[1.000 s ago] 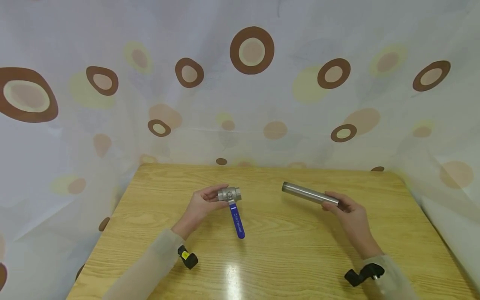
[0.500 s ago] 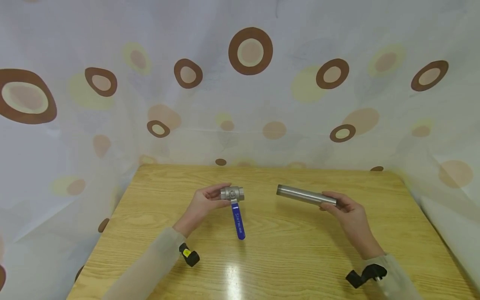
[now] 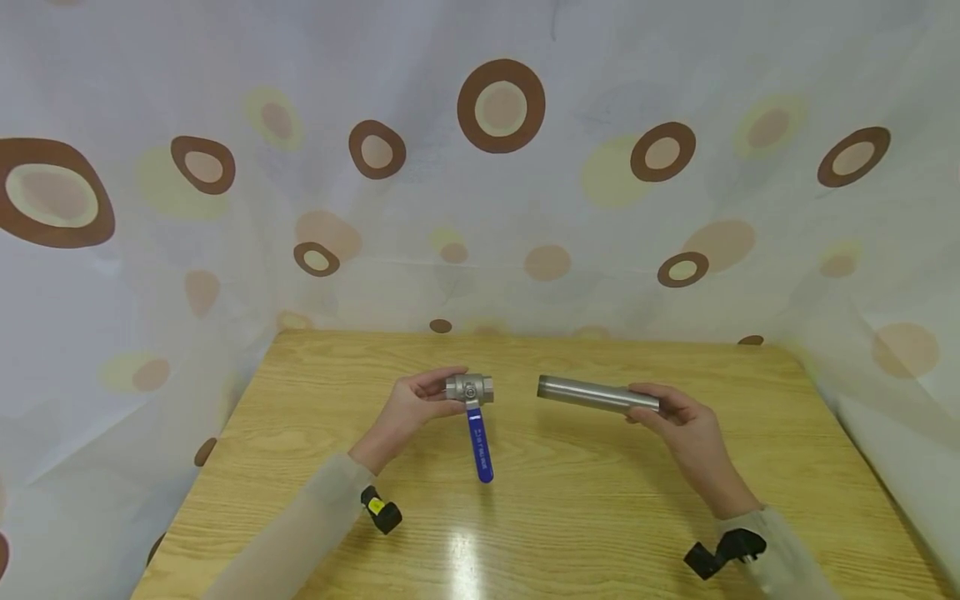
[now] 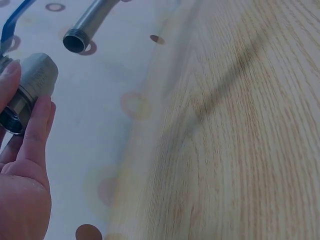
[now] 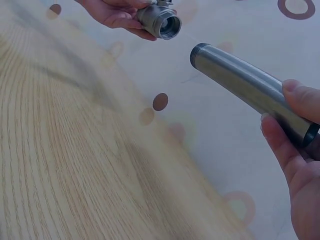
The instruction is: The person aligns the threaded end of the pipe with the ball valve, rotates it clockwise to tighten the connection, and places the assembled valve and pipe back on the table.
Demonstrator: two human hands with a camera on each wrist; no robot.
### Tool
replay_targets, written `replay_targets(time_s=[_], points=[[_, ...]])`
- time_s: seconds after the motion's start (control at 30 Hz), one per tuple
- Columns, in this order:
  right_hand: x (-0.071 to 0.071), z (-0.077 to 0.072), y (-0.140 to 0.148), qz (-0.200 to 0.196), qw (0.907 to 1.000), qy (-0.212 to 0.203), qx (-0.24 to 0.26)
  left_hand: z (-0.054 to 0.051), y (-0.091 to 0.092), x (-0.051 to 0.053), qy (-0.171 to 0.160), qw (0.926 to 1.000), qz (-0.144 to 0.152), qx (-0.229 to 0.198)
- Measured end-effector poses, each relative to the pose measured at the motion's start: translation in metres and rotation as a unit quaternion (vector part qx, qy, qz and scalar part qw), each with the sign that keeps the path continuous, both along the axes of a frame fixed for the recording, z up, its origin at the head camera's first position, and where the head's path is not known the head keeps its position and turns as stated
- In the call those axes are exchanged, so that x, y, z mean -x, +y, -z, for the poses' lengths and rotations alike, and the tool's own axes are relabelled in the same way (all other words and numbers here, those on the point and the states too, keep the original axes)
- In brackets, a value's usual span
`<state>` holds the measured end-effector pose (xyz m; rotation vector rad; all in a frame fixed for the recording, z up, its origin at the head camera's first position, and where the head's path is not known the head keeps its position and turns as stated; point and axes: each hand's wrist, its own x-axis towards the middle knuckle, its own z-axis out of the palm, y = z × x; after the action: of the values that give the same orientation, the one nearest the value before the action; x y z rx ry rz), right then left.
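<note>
Holding a shiny metal valve (image 3: 469, 388) in the left hand (image 3: 408, 410), pinched near one end between thumb and fingers, with a long blue handle (image 3: 481, 446) on it pointing toward the bottom of the head view. Holding a smooth round pipe (image 3: 592, 394) in the right hand (image 3: 690, 429), close to one end, with the thumb on one side and fingers on the other. Pointing the pipe's free end, with small screw rings (image 5: 199, 55) round it, toward the open round hole (image 5: 170, 26) in the valve. Near each other but apart, with a gap in between. Held up above a yellow wooden table (image 3: 592, 508), with soft shadows on the wood. Dressed in pale sleeves (image 3: 300, 525), with a small black camera (image 3: 386, 516) on each wrist. Facing a white sheet (image 3: 555, 196) with brown, pink and yellow spots.
</note>
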<state>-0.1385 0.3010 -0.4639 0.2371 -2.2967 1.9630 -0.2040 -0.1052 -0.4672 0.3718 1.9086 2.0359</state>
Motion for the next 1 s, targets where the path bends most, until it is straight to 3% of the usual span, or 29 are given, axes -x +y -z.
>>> replay_targets(time_s=[0.33,1.0], points=[[0.002,-0.002,-0.005,-0.01,0.9999,0.003,-0.007,-0.001,0.006,0.003,0.009,0.9995,0.029,-0.005],[0.007,-0.003,-0.019,-0.059,0.9976,0.021,0.028,-0.002,0.018,0.005,0.005,0.9992,0.033,-0.024]])
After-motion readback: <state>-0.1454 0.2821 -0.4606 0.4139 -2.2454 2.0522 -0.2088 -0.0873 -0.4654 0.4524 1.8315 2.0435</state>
